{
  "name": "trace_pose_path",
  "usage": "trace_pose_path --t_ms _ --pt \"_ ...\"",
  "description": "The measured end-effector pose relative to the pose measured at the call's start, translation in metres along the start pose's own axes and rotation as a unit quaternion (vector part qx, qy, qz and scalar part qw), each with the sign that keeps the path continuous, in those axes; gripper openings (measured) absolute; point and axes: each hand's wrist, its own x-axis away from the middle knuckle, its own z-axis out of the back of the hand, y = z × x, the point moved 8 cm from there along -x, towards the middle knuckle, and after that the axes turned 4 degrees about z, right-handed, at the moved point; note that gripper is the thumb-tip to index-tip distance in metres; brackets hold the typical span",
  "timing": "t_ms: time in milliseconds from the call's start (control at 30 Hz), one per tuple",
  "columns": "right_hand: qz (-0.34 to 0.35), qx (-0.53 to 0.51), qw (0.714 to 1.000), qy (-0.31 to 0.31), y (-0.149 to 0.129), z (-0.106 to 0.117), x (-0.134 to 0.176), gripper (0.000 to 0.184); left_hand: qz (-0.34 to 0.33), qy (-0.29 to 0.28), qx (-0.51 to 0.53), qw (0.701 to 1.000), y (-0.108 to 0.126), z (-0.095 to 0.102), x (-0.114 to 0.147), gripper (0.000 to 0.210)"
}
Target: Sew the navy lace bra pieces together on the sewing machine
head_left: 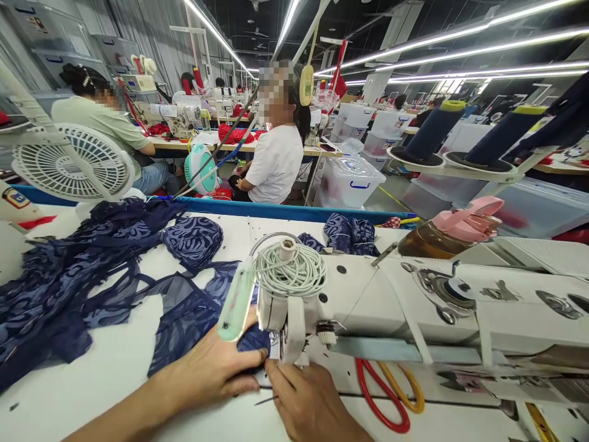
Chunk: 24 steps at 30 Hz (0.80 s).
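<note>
A white sewing machine (368, 288) reaches in from the right, its needle end between my hands. My left hand (225, 362) is closed on a piece of navy patterned lace fabric (255, 344), thumb pointing at the presser foot; the light-green guard plate (237, 301) covers part of its fingers. Close by on the right, my right hand (306, 393) has its fingers bent together at the front of the presser foot. The machine head hides part of them, and whatever they pinch cannot be made out. More navy lace pieces (184, 331) trail off to the left.
Red-handled scissors (384, 399) and a yellow handle (409, 390) lie under the machine arm. Bundled navy pieces (338, 233) sit behind it, near a pink-lidded bottle (451, 227). A fan (73, 162) stands at left. Two people sit beyond the blue table edge (221, 207).
</note>
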Motion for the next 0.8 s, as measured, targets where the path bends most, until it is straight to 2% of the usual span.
trace_pose_path --t_ms 100,200,267,367,533,733,800 --pt "-0.013 -0.006 1.000 -0.004 0.006 0.006 0.002 0.031 -0.023 0.005 -0.062 0.998 0.017 -0.009 0.007 0.022" --pt "-0.072 0.020 0.997 -0.008 0.025 0.017 0.005 0.013 -0.003 0.036 -0.061 0.997 0.021 -0.013 0.015 0.032" --pt "-0.098 0.034 0.994 -0.027 0.036 0.021 0.005 0.020 0.018 0.049 -0.032 0.998 0.020 -0.012 0.018 0.033" --pt "-0.086 0.024 0.995 -0.051 0.041 0.018 0.003 0.027 0.032 0.048 -0.003 0.998 0.017 -0.007 0.018 0.033" --pt "-0.054 0.030 0.998 -0.016 0.036 0.016 0.003 0.047 0.009 0.032 -0.027 0.999 0.017 -0.001 0.017 0.034" --pt "-0.064 0.069 0.996 0.002 0.040 0.010 0.006 0.033 0.010 0.006 -0.039 0.999 0.014 -0.009 0.020 0.043" --pt "-0.062 0.073 0.995 0.011 0.039 0.010 0.006 0.037 0.010 0.011 -0.042 0.999 0.014 -0.011 0.021 0.043"
